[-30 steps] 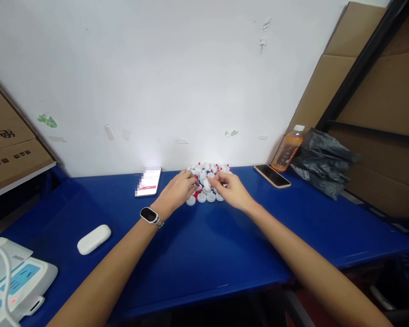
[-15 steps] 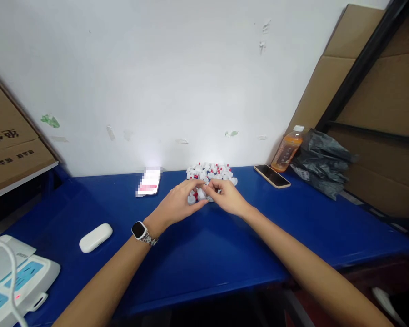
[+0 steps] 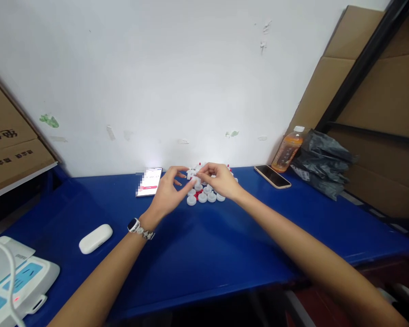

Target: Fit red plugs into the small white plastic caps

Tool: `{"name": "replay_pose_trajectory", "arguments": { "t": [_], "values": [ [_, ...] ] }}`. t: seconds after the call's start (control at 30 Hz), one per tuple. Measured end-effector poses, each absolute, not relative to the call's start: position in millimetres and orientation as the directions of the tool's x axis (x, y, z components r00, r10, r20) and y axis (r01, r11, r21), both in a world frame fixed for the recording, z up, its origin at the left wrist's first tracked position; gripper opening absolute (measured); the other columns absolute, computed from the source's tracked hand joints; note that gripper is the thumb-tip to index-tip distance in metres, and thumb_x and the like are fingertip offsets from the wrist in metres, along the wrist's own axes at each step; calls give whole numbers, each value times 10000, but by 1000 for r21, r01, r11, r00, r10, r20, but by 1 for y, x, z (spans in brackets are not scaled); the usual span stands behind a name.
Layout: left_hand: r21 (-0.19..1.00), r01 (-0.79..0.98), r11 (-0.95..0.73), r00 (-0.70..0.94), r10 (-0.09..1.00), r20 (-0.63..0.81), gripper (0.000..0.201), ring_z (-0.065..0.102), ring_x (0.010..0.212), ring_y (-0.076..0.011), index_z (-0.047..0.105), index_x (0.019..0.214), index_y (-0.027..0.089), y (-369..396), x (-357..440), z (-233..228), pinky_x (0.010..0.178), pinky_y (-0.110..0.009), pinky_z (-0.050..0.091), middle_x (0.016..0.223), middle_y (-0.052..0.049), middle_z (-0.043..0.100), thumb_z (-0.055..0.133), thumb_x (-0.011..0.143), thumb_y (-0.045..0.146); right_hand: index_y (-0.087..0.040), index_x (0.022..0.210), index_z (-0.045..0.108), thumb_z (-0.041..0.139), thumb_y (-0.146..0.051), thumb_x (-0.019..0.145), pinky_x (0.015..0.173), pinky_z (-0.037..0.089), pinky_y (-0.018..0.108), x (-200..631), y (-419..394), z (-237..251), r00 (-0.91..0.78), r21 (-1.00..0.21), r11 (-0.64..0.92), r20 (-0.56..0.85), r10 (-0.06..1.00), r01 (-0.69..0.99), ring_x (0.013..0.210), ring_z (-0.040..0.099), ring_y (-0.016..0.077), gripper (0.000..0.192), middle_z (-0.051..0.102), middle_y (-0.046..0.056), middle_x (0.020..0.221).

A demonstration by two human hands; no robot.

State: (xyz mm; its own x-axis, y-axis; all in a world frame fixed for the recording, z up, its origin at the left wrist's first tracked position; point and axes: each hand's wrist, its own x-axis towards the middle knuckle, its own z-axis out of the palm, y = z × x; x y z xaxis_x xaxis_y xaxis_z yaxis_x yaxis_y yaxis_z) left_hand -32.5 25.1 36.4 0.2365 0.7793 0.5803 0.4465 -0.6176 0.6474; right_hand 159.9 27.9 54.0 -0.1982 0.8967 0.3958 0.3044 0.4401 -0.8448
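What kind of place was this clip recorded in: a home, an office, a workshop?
Most likely a small workshop or packing room, not a home. A blue table against a bare wall holds a pile of small white and red caps that both hands work over, and flattened cardboard boxes lean beside it.

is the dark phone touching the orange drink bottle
Apart. The head view shows a strip of blue table between the dark phone and the base of the orange drink bottle.
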Motion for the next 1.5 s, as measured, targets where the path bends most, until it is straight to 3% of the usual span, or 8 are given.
{"name": "replay_pose_trajectory", "arguments": {
  "t": [0.17, 0.3, 0.47, 0.63, 0.77, 0.93, 1.13, 1.5],
  "values": [
    [724, 434, -536, 53, 818, 573, 247, 645, 910, -176, 632, 1014, 198, 37, -47, 35, 664, -276, 510, 1069, -66, 669, 576, 919, 418, -139, 834, 679, 622, -224, 844, 601, 453, 219, 137, 66, 74, -342, -695, 421, 261, 903, 583, 641, 639, 128, 103, 726, 44, 728],
    [680, 488, -547, 79, 804, 590, 216, 635, 877, -172, 648, 959, 194, 44, -57, 30, 630, -265, 508, 1040, -62, 650, 570, 913, 390, -172, 830, 717, 642, -205, 795, 647, 439, 229, 115, 91, 75, -429, -445, 427, 103, 897, 787, 751, 663, 157, 89, 754, 38, 821],
    [657, 516, -550, 119, 805, 581, 183, 634, 865, -162, 643, 924, 190, 46, -62, 27, 627, -264, 507, 1050, -58, 637, 566, 912, 356, -225, 809, 748, 665, -257, 747, 648, 417, 266, 99, 103, 63, -455, -206, 448, 11, 890, 870, 800, 668, 204, 108, 753, 39, 851],
    [660, 515, -547, 142, 814, 564, 172, 632, 873, -166, 644, 927, 192, 47, -60, 26, 606, -265, 484, 1051, -56, 632, 564, 912, 344, -236, 885, 760, 681, -379, 769, 656, 418, 257, 112, 106, 68, -460, -240, 449, 9, 888, 861, 796, 660, 189, 200, 754, 29, 880],
    [656, 520, -547, 141, 812, 567, 169, 621, 835, -158, 645, 917, 190, 45, -57, 27, 619, -274, 476, 1019, -52, 632, 556, 919, 334, -234, 973, 753, 587, -381, 850, 667, 423, 247, 135, 118, 80, -365, -297, 382, 115, 924, 875, 818, 656, 174, 254, 751, 31, 931],
    [656, 526, -541, 156, 820, 551, 167, 617, 829, -159, 640, 908, 189, 43, -52, 26, 621, -276, 470, 993, -52, 624, 543, 925, 325, -249, 977, 760, 670, -378, 787, 715, 441, 266, 144, 128, 77, -340, -163, 341, 36, 940, 926, 895, 661, 209, 246, 744, 43, 1018],
    [637, 523, -567, 202, 808, 553, 169, 622, 829, -159, 634, 915, 195, 45, -53, 19, 616, -277, 471, 1003, -51, 620, 533, 931, 329, -254, 1014, 747, 739, -508, 729, 759, 467, 300, 129, 133, 66, -379, -96, 378, 17, 925, 921, 918, 674, 247, 382, 750, 64, 980],
    [621, 538, -570, 211, 804, 555, 178, 610, 829, -160, 632, 902, 194, 45, -54, 20, 667, -289, 488, 981, -47, 615, 531, 934, 337, -231, 983, 764, 798, -507, 632, 750, 480, 318, 119, 149, 62, -380, -28, 379, -46, 924, 925, 910, 681, 273, 447, 749, 99, 995]
  ]
}}
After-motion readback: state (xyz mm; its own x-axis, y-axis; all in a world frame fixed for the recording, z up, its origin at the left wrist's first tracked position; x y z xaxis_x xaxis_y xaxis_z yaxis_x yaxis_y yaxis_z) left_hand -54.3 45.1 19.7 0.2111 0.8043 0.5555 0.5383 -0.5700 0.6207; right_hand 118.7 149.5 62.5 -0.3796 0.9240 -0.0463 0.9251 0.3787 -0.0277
